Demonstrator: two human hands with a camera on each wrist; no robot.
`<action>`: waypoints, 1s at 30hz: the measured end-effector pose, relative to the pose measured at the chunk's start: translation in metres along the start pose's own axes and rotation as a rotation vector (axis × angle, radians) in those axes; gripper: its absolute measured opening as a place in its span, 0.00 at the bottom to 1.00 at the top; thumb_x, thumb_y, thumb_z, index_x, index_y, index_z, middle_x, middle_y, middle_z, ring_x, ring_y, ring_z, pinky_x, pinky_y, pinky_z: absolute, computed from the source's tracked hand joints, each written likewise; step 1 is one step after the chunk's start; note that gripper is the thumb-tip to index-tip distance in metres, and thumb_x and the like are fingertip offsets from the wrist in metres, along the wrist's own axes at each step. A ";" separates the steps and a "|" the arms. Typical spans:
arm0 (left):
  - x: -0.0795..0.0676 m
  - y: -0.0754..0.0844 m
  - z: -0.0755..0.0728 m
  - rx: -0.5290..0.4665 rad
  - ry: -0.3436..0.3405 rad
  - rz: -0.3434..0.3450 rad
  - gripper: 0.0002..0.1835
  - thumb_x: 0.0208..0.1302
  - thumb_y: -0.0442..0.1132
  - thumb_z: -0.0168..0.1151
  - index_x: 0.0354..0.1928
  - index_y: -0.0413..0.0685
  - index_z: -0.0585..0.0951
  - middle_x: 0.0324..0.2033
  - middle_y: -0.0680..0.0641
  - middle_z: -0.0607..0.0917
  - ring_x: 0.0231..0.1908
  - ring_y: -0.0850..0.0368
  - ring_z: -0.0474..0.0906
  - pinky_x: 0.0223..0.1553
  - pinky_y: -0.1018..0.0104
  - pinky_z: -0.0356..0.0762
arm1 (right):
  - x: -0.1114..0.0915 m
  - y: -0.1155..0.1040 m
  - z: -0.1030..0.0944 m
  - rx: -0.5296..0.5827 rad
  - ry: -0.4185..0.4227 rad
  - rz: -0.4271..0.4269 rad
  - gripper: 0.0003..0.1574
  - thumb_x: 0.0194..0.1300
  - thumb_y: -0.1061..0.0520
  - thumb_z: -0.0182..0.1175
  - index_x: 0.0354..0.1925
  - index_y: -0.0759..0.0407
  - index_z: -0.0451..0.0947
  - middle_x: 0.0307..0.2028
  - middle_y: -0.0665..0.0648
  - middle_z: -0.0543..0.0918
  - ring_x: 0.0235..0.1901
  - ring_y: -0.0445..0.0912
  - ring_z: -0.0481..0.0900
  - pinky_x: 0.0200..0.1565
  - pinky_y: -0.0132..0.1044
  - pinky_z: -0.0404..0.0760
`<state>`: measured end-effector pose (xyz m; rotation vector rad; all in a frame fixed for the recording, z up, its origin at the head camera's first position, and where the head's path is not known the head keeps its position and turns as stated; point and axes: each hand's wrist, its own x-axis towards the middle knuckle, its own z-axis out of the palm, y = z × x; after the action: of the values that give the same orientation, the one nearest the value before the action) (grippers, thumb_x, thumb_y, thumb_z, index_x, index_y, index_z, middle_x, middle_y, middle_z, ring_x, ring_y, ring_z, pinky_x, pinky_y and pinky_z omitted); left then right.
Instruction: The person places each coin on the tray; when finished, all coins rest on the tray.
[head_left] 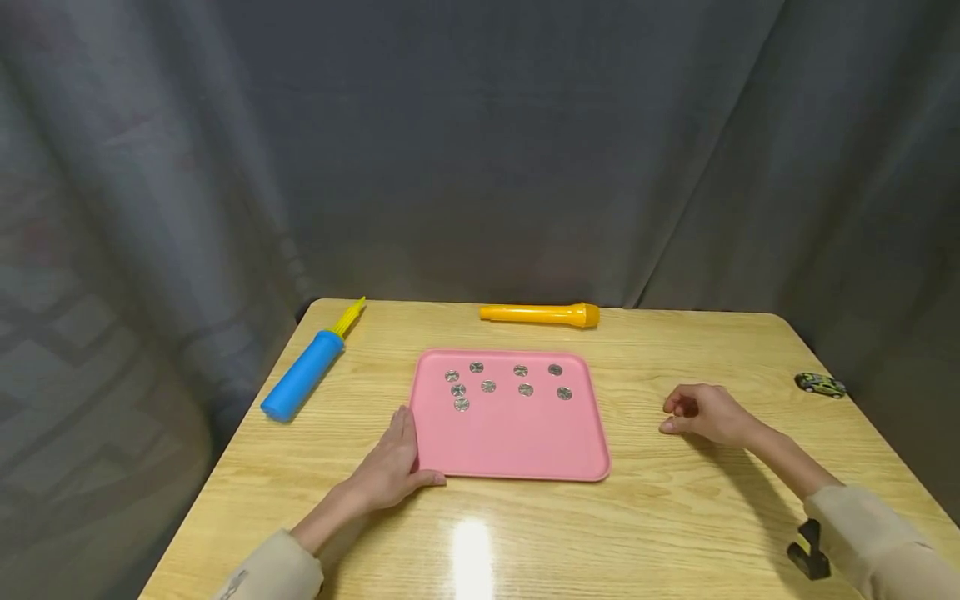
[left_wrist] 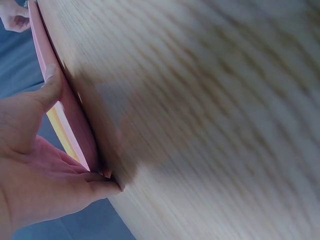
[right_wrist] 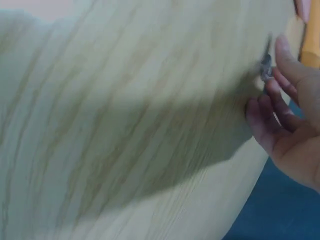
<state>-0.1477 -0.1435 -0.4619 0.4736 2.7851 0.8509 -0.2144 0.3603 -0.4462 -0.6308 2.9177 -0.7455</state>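
Observation:
A pink tray [head_left: 517, 437] lies on the table with several silver coins [head_left: 488, 387] spread over its far half. My left hand [head_left: 386, 471] is at the tray's near left corner, fingers straight along the left side and thumb along the front edge. In the left wrist view its thumb [left_wrist: 51, 82] rests against the pink wall. My right hand [head_left: 705, 412] is raised over the table right of the tray, fingers bent. At its thumb and index fingertips it pinches a small silver piece [right_wrist: 266, 69], blurred and coin-like in the right wrist view.
Behind the tray lies an orange toy microphone [head_left: 540, 314]. A blue hand pump [head_left: 303, 375] with a yellow nozzle lies at the left table edge, and a small toy car [head_left: 820, 384] sits near the right edge. Dark curtains [head_left: 480, 150] hang around the table.

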 end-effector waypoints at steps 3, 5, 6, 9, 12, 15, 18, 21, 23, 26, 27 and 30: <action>0.000 0.000 0.001 0.006 0.003 -0.004 0.59 0.58 0.53 0.69 0.71 0.21 0.43 0.72 0.25 0.43 0.73 0.34 0.38 0.71 0.45 0.45 | -0.001 0.003 -0.001 -0.002 0.002 0.024 0.14 0.52 0.53 0.75 0.33 0.56 0.80 0.26 0.44 0.78 0.25 0.35 0.72 0.28 0.30 0.74; 0.000 0.000 0.001 0.003 0.006 -0.013 0.59 0.58 0.52 0.69 0.71 0.21 0.43 0.72 0.25 0.43 0.73 0.34 0.38 0.71 0.45 0.45 | -0.001 0.005 -0.001 -0.008 0.007 0.040 0.13 0.52 0.53 0.75 0.31 0.55 0.80 0.25 0.44 0.79 0.25 0.35 0.72 0.28 0.30 0.75; 0.000 0.000 0.001 0.005 0.007 -0.017 0.59 0.57 0.52 0.69 0.71 0.21 0.43 0.71 0.25 0.43 0.73 0.34 0.39 0.71 0.45 0.45 | -0.001 0.005 -0.001 -0.010 0.006 0.046 0.13 0.52 0.53 0.75 0.31 0.55 0.80 0.25 0.44 0.79 0.24 0.35 0.72 0.27 0.30 0.75; 0.000 -0.001 0.001 0.005 0.009 -0.024 0.59 0.57 0.52 0.70 0.71 0.21 0.43 0.71 0.25 0.43 0.73 0.34 0.39 0.71 0.45 0.46 | -0.001 0.007 0.000 -0.030 0.011 0.066 0.13 0.53 0.51 0.74 0.29 0.54 0.79 0.23 0.44 0.77 0.23 0.36 0.70 0.26 0.30 0.72; 0.000 0.000 0.001 0.009 0.007 -0.020 0.59 0.57 0.53 0.69 0.71 0.21 0.43 0.71 0.25 0.43 0.73 0.34 0.39 0.71 0.45 0.46 | -0.002 0.008 0.000 -0.050 0.036 0.080 0.14 0.54 0.51 0.74 0.27 0.53 0.77 0.22 0.45 0.75 0.22 0.36 0.67 0.24 0.31 0.68; 0.001 0.000 0.001 0.013 -0.003 -0.008 0.59 0.58 0.53 0.69 0.71 0.21 0.43 0.71 0.24 0.43 0.73 0.34 0.38 0.71 0.45 0.45 | -0.001 0.008 0.004 -0.047 0.081 0.066 0.12 0.56 0.53 0.72 0.25 0.53 0.77 0.22 0.44 0.76 0.21 0.36 0.65 0.24 0.30 0.66; 0.000 0.000 0.002 0.022 -0.013 -0.002 0.59 0.58 0.53 0.69 0.71 0.20 0.43 0.71 0.24 0.43 0.73 0.34 0.38 0.71 0.46 0.45 | 0.006 0.002 0.012 -0.007 0.123 0.047 0.09 0.59 0.55 0.70 0.26 0.54 0.81 0.22 0.45 0.79 0.20 0.35 0.66 0.22 0.30 0.68; 0.000 0.000 0.002 0.031 -0.023 -0.001 0.59 0.58 0.53 0.68 0.71 0.20 0.43 0.71 0.23 0.43 0.73 0.34 0.38 0.71 0.46 0.45 | 0.024 -0.013 0.018 0.025 0.155 0.035 0.06 0.61 0.56 0.68 0.29 0.57 0.84 0.22 0.48 0.81 0.20 0.37 0.67 0.21 0.30 0.68; 0.000 0.000 0.002 0.030 -0.022 0.001 0.59 0.58 0.53 0.68 0.70 0.20 0.43 0.71 0.23 0.43 0.72 0.33 0.39 0.71 0.45 0.46 | 0.041 -0.026 0.021 0.034 0.165 0.026 0.06 0.62 0.57 0.67 0.31 0.58 0.85 0.23 0.49 0.82 0.20 0.38 0.68 0.21 0.30 0.69; 0.000 0.001 0.002 0.029 -0.014 0.001 0.59 0.58 0.53 0.69 0.70 0.19 0.43 0.70 0.22 0.43 0.72 0.33 0.39 0.71 0.45 0.46 | 0.072 -0.050 0.026 0.043 0.163 -0.015 0.04 0.62 0.59 0.67 0.32 0.59 0.86 0.24 0.51 0.84 0.21 0.40 0.71 0.22 0.31 0.70; 0.000 0.001 0.002 0.032 -0.010 0.000 0.58 0.58 0.52 0.69 0.70 0.19 0.43 0.70 0.22 0.43 0.72 0.33 0.39 0.71 0.45 0.46 | 0.082 -0.059 0.029 0.050 0.151 -0.025 0.04 0.62 0.59 0.67 0.33 0.59 0.86 0.24 0.52 0.84 0.21 0.40 0.71 0.23 0.31 0.71; 0.001 0.002 0.002 0.041 -0.007 -0.007 0.58 0.58 0.53 0.68 0.70 0.20 0.43 0.71 0.23 0.44 0.72 0.33 0.39 0.71 0.45 0.46 | 0.108 -0.087 0.042 0.070 0.108 -0.054 0.03 0.62 0.59 0.68 0.32 0.59 0.86 0.24 0.51 0.85 0.21 0.40 0.73 0.25 0.31 0.72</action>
<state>-0.1478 -0.1408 -0.4621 0.4718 2.8005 0.7905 -0.2742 0.2282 -0.4375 -0.6860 2.9663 -0.9120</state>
